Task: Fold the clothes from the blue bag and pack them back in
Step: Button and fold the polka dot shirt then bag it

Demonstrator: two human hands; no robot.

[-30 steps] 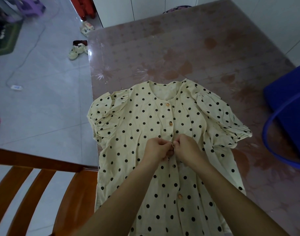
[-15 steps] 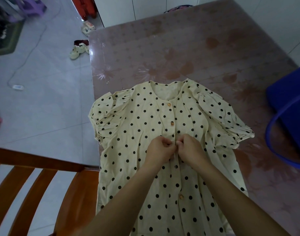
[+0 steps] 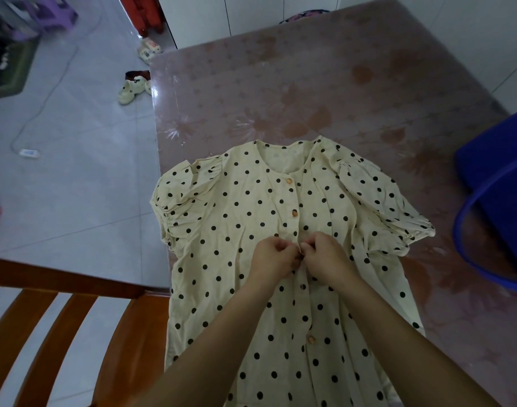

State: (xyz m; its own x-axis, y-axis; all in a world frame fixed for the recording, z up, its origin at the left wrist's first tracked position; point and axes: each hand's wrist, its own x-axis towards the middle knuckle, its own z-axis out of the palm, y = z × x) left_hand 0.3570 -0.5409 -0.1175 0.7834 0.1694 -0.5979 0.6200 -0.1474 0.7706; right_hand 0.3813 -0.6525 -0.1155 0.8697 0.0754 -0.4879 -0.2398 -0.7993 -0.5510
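Cream cotton with black dots: the polka-dot dress [image 3: 236, 230] lies face up on the desk [image 3: 310, 83]. Its collar points to 12 o'clock and its skirt runs off toward you at 6 o'clock.

Your left hand [image 3: 270, 255] and right hand [image 3: 324, 254] meet knuckle to knuckle at the centre. Both have curled fingers and each pinches one edge of the front opening. The button you are working on is hidden between your fingertips, so I cannot tell whether it is through its hole.

**What could go wrong**
- If you pull the two edges apart instead of together, the button may slip back out.
- Tugging may also bunch the cloth under your wrists, and those creases would get folded in.
- You could match the button to the wrong hole. The two upper buttons [image 3: 294, 213] at 12 o'clock from your hands are a good line to check against.
- The sleeve at 9 o'clock sits right at the desk's edge. A hard drag that way could take the dress off toward the chair [image 3: 75, 333].

**Container**
- The blue bag [image 3: 498, 183] stands at 3 o'clock, well apart from the dress, with its handle loop lying on the desk.
- Its inside is out of view, so I cannot say what it contains.
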